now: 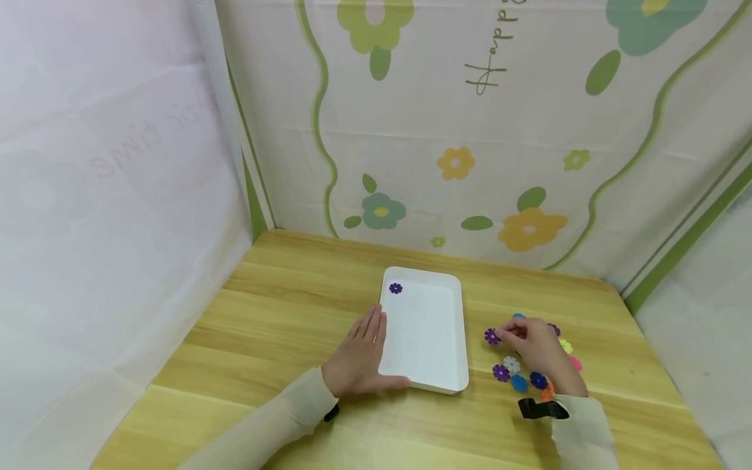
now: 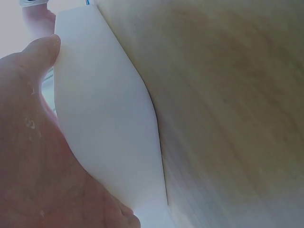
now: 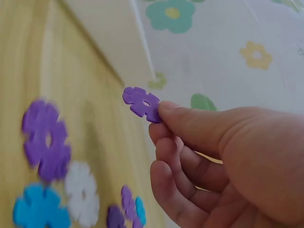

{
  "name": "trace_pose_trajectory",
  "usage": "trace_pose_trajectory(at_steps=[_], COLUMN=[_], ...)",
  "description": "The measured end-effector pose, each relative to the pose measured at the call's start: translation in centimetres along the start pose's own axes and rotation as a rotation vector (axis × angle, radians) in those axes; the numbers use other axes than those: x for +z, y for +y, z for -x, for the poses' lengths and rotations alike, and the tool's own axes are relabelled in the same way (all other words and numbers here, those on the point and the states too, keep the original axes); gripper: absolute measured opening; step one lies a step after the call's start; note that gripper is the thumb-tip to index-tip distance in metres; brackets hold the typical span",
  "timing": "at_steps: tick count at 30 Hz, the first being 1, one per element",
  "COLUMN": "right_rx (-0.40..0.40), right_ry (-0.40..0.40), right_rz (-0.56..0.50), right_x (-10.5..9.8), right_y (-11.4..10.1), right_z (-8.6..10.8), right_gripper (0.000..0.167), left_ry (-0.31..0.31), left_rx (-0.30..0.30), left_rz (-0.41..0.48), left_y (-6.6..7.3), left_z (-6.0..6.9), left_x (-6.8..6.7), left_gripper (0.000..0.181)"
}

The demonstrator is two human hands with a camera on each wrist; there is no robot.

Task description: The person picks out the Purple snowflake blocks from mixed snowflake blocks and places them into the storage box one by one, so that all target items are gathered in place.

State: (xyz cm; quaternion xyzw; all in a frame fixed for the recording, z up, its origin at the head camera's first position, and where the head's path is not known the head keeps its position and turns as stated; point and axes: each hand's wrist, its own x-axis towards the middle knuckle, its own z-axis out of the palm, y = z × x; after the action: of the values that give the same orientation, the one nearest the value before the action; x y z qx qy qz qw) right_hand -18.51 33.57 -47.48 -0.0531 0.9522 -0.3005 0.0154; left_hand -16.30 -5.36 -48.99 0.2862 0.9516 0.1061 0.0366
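A white rectangular tray (image 1: 422, 326) lies on the wooden table with one purple snowflake disc (image 1: 396, 288) in its far left corner. My left hand (image 1: 360, 359) rests along the tray's near left corner, fingers straight on the left side and thumb on the near edge; in the left wrist view the palm is against the tray wall (image 2: 104, 104). To the right of the tray, my right hand (image 1: 537, 346) pinches another purple snowflake disc (image 3: 141, 102) between thumb and fingertips, above the table.
Around and below the right hand lie several loose discs: a white disc (image 1: 512, 364), a purple disc (image 1: 501, 373), a light blue disc (image 1: 519, 383), a dark blue disc (image 1: 538, 380), an orange disc (image 1: 548, 391) and a pink disc (image 1: 576, 363). A flower-patterned cloth (image 1: 423, 130) hangs behind the table.
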Motion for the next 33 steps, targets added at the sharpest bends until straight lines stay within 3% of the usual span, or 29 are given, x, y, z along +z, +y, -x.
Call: trace_pose_trajectory(at_steps=[6,11,17,23,33], right_rx=[-0.003,-0.031,-0.049,-0.054,-0.033], right_ry=[-0.022,-0.072,-0.130,-0.153,-0.183], right_rz=[-0.083,-0.153,-0.200,-0.163,-0.122], right_x=[0.3,1.4,3.0,5.1,8.3], right_y=[-2.8,-5.1,-8.4,-11.1,-13.4], right_z=[-1.5,-3.2,-5.4,-8.3,-12.3], right_gripper=[0.028,0.021,0.017,0.015,0.015], left_ry=[0.005,0.011,0.037,0.029,-0.012], left_rx=[-0.001,0.004,0.007,0.001,-0.020], left_rz=[-0.006,-0.021,-0.020,-0.026,-0.083], left_y=[0.1,0.2,-0.1,-0.2,0.2], left_z=[0.1,0.0,-0.2,-0.2,-0.2], left_x=[-0.3,-0.3,0.5,0.8,-0.1], left_gripper=[0.130,0.130,0.132,0.135,0.132])
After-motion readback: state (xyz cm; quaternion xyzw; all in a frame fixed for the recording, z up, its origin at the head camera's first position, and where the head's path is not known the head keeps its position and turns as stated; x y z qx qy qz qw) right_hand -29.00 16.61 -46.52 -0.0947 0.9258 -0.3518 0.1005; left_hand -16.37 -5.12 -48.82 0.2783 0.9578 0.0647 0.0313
